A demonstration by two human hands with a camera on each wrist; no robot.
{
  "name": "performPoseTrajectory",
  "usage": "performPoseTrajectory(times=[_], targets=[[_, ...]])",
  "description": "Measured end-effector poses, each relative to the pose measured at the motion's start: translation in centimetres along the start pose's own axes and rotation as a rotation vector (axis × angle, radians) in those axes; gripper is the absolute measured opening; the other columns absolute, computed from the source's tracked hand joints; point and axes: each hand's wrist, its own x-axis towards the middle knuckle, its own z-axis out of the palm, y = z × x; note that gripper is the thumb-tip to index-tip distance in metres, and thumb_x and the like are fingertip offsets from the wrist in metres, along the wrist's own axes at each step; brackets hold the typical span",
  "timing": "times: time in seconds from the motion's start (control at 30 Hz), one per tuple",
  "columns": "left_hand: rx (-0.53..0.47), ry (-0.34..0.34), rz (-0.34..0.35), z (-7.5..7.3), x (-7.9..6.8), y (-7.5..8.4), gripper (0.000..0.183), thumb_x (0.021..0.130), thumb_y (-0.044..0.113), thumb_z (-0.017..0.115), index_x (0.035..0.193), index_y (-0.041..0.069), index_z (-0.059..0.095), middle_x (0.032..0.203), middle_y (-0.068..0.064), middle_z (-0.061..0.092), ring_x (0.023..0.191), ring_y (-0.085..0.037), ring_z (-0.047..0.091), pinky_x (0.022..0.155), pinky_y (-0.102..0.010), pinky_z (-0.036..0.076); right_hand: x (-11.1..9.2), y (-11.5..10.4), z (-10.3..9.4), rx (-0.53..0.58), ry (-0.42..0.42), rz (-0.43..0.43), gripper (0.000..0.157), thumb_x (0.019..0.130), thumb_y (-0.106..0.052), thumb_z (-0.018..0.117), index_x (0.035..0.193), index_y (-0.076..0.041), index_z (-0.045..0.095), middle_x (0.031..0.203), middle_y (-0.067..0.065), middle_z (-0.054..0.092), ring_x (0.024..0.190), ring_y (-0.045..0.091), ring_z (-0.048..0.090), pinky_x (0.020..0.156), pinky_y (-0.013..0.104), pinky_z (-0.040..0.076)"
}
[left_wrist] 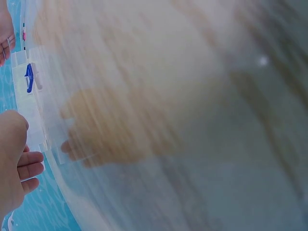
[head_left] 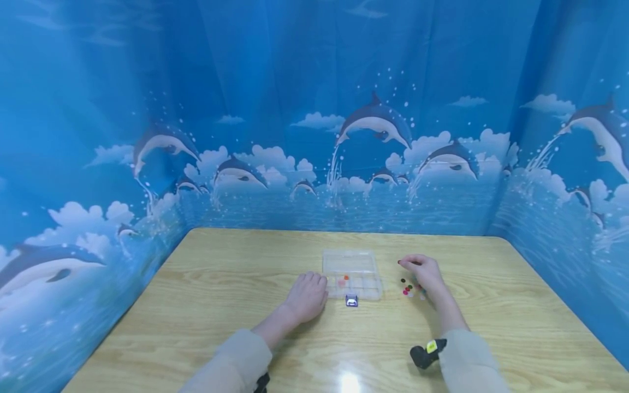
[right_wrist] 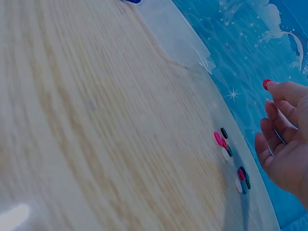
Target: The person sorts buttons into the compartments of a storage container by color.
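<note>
A clear plastic compartment box (head_left: 366,283) lies with its lid (head_left: 349,262) raised at the back. An orange button (head_left: 346,277) and a pink one (head_left: 341,283) sit in its compartments. My left hand (head_left: 307,296) rests at the box's left end, fingers loosely bent beside its edge. To the right of the box, my right hand (head_left: 425,273) pinches a small red button (right_wrist: 266,84) between thumb and forefinger, above the table; its other fingers are loosely curled. Below that hand lie several loose buttons (right_wrist: 218,138) in pink, red, green, white and black, partly hidden by it in the head view.
A blue-edged clasp (head_left: 351,301) is at the box's front side. The wood-grain table (head_left: 295,355) is bounded at the back and sides by a blue dolphin-print curtain (head_left: 304,202). A black wrist device (head_left: 426,353) is by the right sleeve.
</note>
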Motion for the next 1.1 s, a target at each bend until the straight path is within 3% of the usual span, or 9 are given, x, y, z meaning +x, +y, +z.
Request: performPoseTrajectory(times=[0.2,0.27,0.4,0.63,0.8,0.93,1.03,1.1], targets=[[-0.007,-0.007,-0.003,0.1,0.0,0.0,0.025,0.094,0.027,0.048,0.102,0.005,0.055,0.088,-0.005,0.054,0.082,-0.017,0.048,0.077,-0.031,0.044,0.2,-0.1,1.0,0.045,-0.028,-0.021,0.03,0.088,-0.022,0.062,0.106,0.003,0.06,0.114,0.016,0.057,0.097,0.02,0.048,0.081,0.032,0.039],[-0.009,-0.004,-0.003,0.1,0.0,0.0,0.024,0.094,0.027,0.048,0.101,0.005,0.055,0.087,-0.004,0.053,0.081,-0.017,0.048,0.076,-0.03,0.044,0.2,-0.1,1.3,0.07,-0.03,-0.008,0.028,0.088,-0.021,0.063,0.105,0.002,0.061,0.111,0.014,0.058,0.097,0.022,0.048,0.082,0.034,0.04],[-0.006,-0.004,-0.004,0.0,0.0,0.1,0.024,0.094,0.027,0.048,0.102,0.005,0.055,0.088,-0.005,0.054,0.082,-0.017,0.049,0.077,-0.031,0.044,0.3,-0.4,1.8,0.081,-0.022,0.013,0.029,0.087,-0.022,0.064,0.104,0.001,0.061,0.107,0.011,0.059,0.094,0.021,0.047,0.077,0.031,0.04],[0.009,0.001,0.0,-0.2,0.0,0.0,0.026,0.094,0.027,0.048,0.104,0.004,0.055,0.091,-0.006,0.055,0.084,-0.018,0.05,0.079,-0.031,0.045,0.2,-1.3,2.5,0.07,-0.03,0.031,0.033,0.085,-0.028,0.066,0.105,-0.002,0.063,0.11,0.011,0.057,0.073,0.017,0.042,0.052,0.028,0.037],[0.003,0.001,-0.002,-0.2,0.0,0.0,0.026,0.094,0.027,0.049,0.103,0.004,0.056,0.091,-0.006,0.056,0.085,-0.018,0.05,0.079,-0.031,0.044,0.2,-1.6,3.0,0.068,-0.043,0.003,0.028,0.087,-0.026,0.064,0.102,-0.003,0.063,0.111,0.011,0.057,0.067,0.016,0.039,0.054,0.029,0.034],[-0.001,-0.012,-0.006,-0.3,0.1,0.0,0.026,0.094,0.027,0.049,0.103,0.004,0.056,0.092,-0.006,0.056,0.086,-0.018,0.05,0.08,-0.031,0.044,0.2,-1.8,3.4,0.085,-0.054,-0.021,0.026,0.087,-0.022,0.064,0.101,-0.001,0.063,0.112,0.014,0.059,0.089,0.025,0.05,0.077,0.04,0.043],[0.001,-0.021,-0.009,-0.3,0.1,0.1,0.026,0.094,0.028,0.049,0.103,0.004,0.055,0.092,-0.006,0.056,0.086,-0.018,0.05,0.08,-0.031,0.044,0.3,-1.8,3.8,0.093,-0.063,-0.055,0.025,0.086,-0.02,0.065,0.099,0.001,0.064,0.108,0.014,0.062,0.108,0.029,0.048,0.095,0.046,0.035],[0.004,-0.025,-0.009,-0.3,0.1,0.1,0.026,0.094,0.028,0.048,0.103,0.005,0.055,0.091,-0.005,0.055,0.086,-0.018,0.05,0.08,-0.031,0.044,0.4,-1.7,4.1,0.088,-0.064,-0.077,0.022,0.086,-0.018,0.065,0.096,0.001,0.064,0.103,0.012,0.064,0.106,0.029,0.05,0.094,0.045,0.036]])
